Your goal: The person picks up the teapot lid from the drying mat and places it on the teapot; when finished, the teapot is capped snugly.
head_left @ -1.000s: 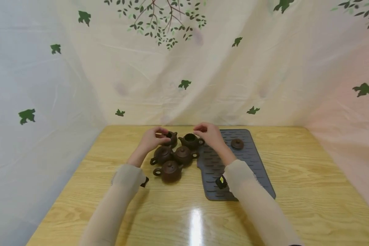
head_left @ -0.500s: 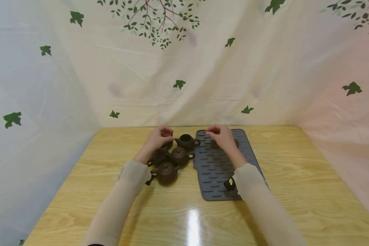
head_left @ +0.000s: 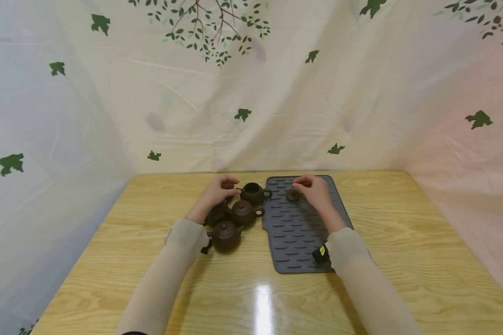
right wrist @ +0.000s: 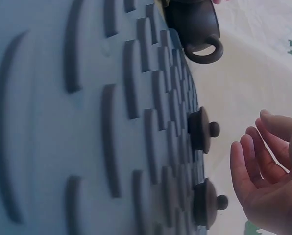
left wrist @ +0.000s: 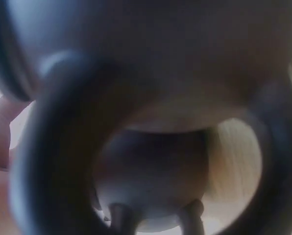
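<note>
In the head view, the left hand (head_left: 218,191) is over the rear-left teapot, thumb and fingers apart; it hides most of that pot, so any grip cannot be seen. A dark teapot (left wrist: 151,54) fills the left wrist view. Beside that hand stands a lidless brown teapot (head_left: 251,193). The right hand (head_left: 317,191) hovers over the grey mat (head_left: 291,242), fingers loosely bent and empty, near a small lid (head_left: 293,195). Two lids, one (right wrist: 200,130) and another (right wrist: 207,202), lie on the mat in the right wrist view, apart from its fingers.
Lidded teapots stand close together left of the mat: one (head_left: 242,213) in the middle, one (head_left: 226,236) in front, and one (head_left: 217,214) partly behind the left hand. A wooden table (head_left: 234,298) carries everything, with a patterned curtain (head_left: 218,139) behind.
The right hand has moved right, from above the lidless teapot to over the mat, and a lid shows by its fingertips. The left hand has stayed at the rear-left teapot, which it now covers more.
</note>
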